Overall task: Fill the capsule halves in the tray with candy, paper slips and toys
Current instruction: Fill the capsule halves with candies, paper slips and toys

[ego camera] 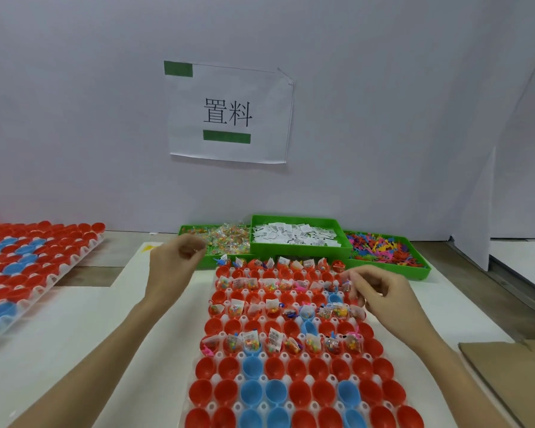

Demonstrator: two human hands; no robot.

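Filling goes row by row here: the tray (294, 406) of red and blue capsule halves (254, 367) lies in the lower centre of the frame, on a white sheet. Its long axis runs from the bottom edge up toward the three green bins, and every half sits with its open mouth upward. Some rows in the upper part of the tray already hold candy bags, slips and toys, and the rows between them and all the lowest rows look empty.

The right hand (380, 293) is over the right edge of the tray, fingers curled and pinching something small; I think it is a candy bag, but it is blurred. The left hand (175, 261) is higher, at the left of the tray near the candy bin (226, 239), fingers bent together; I cannot tell if it holds anything. The two hands are well apart.

To do this step well, I judge each piece should be dropped straight down into one mouth, so that nothing lies across two halves.

Behind stand the slip bin (297, 236) and the toy bin (383, 250). A second tray (28, 261) is at the left.
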